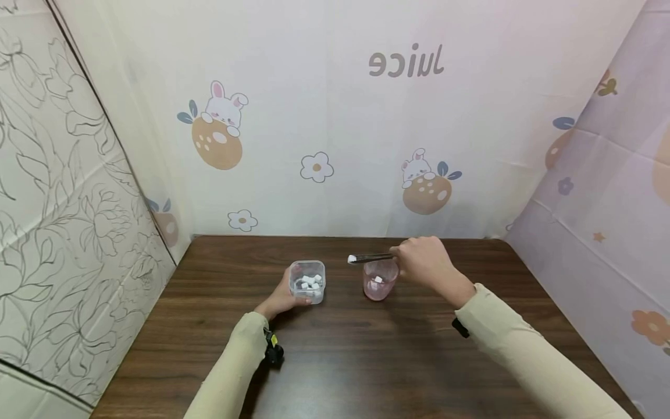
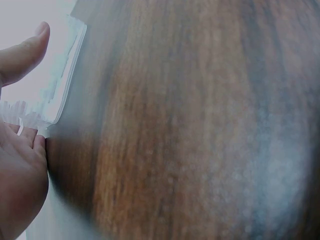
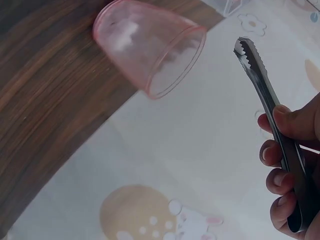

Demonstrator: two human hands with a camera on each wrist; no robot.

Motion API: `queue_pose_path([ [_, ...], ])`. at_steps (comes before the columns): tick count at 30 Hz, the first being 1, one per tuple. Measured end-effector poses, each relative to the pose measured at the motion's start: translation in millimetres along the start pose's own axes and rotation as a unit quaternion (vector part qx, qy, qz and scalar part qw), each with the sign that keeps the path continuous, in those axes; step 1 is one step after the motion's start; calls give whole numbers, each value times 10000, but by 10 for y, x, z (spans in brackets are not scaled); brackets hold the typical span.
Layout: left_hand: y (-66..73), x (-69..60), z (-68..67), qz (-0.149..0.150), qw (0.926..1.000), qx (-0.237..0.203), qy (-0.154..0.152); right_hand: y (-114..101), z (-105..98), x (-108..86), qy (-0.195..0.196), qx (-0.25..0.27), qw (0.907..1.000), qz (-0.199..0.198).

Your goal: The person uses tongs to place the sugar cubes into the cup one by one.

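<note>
On the table, my left hand grips a clear square plastic container with several white cubes inside. The thumb lies along its near side and the fingers go round the left side, partly hidden. To the right stands a see-through pink cup with white cubes in it. Above the cup, my right hand holds metal tongs with toothed ends, pointing left. A single white cube is pinched at their tips, between the container and the cup. The right wrist view shows fingers and thumb wrapped round the tongs.
A dark wood-grain table carries these things. Behind it hangs a pale printed curtain, with more printed cloth at the left and right. Black wrist cameras sit at both sleeves, the left one low over the tabletop.
</note>
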State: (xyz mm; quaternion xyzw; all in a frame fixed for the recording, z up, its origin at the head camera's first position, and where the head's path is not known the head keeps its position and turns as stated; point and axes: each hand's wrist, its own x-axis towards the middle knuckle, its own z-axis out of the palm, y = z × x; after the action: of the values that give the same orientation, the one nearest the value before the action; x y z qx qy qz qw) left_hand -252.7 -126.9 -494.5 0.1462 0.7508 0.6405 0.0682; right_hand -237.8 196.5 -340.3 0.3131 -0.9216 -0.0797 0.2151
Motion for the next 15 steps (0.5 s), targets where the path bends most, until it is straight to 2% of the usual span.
queue_pose_path([
  [6,-1,5,-4,-64,10000,59,-13,134,-12,-163,-62,-22,9997,222],
  [10,-32,10,0,-23,10000,-19,-15,200,15,-250,-152,-38,9997,208],
  [15,-273,101,6,-83,9999,-12,148,251,65,-299,-133,-46,9999,61],
])
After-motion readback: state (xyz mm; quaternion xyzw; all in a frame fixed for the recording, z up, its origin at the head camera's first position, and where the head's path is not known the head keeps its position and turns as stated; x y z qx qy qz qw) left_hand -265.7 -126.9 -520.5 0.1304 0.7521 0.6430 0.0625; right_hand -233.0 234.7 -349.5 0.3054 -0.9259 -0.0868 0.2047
